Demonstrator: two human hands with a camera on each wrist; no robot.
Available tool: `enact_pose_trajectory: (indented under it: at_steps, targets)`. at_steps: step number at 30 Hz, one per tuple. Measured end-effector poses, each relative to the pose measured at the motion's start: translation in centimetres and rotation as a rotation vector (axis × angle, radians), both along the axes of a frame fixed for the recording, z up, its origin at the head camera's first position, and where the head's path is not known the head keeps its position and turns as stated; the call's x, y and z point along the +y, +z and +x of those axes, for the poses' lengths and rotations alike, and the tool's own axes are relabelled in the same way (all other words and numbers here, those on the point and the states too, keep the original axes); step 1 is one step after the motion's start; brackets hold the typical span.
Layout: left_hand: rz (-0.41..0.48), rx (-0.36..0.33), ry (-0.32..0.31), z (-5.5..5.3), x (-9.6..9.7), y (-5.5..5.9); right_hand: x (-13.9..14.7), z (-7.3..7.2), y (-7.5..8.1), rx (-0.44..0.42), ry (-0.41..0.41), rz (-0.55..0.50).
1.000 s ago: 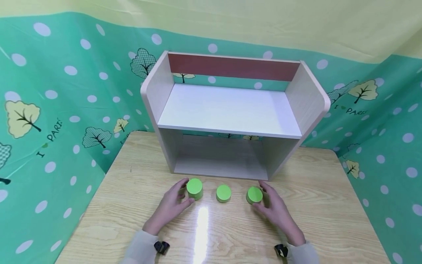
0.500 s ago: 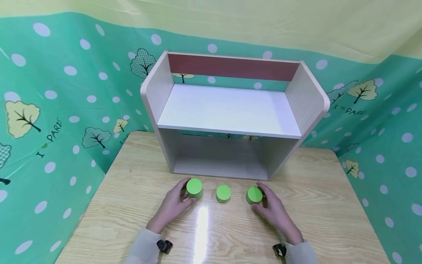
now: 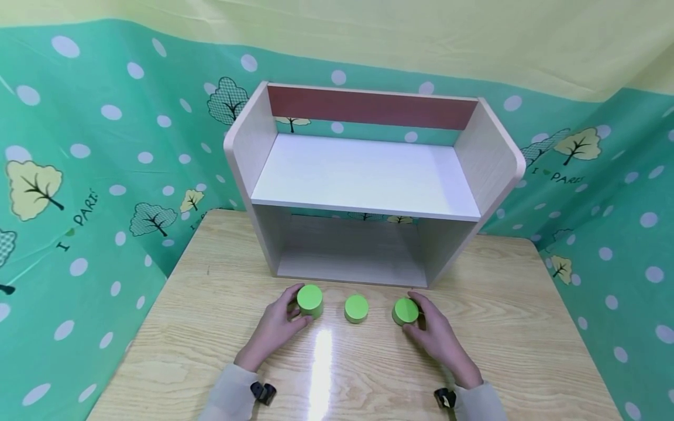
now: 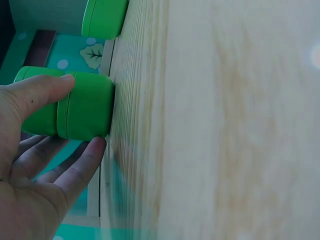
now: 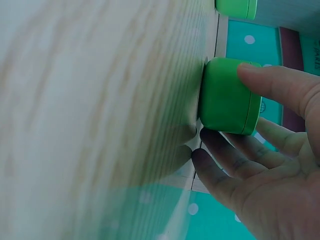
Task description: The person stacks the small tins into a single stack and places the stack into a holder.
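Note:
Three green pieces stand in a row on the table. My left hand holds the left piece, a taller green stack that looks like two lidded round boxes, one on the other. In the left wrist view, the thumb lies across its side and the fingers curve behind it. My right hand holds the right green round box, its thumb near the lid seam and its fingers around the far side. Between the hands stands the middle green round box, touched by neither.
Just behind the row stands a pale two-tier shelf with a reddish-brown back rail. A green patterned curtain hangs behind and on both sides of the table.
The fingers of both hands have closed in slightly around the left stack and the right box. The green pieces stay where they were on the table.

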State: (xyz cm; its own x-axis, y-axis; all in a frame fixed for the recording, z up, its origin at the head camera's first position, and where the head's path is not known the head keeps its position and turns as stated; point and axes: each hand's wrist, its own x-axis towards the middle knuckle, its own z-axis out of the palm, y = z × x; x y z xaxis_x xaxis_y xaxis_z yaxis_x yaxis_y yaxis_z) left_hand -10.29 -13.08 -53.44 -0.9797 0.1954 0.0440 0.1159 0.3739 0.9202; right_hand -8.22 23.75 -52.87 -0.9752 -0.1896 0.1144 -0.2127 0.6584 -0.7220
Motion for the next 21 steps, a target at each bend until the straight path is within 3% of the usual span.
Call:
enact_pose_trajectory:
  at_steps: [11, 21]
  targets:
    - [0.006, -0.029, 0.014, -0.11, -0.26, -0.22, -0.15, -0.1, -0.09, 0.02, -0.009, 0.014]
    - [0.02, -0.053, 0.018, -0.23, -0.38, -0.55, 0.09, -0.05, 0.15, -0.019, -0.024, -0.014]
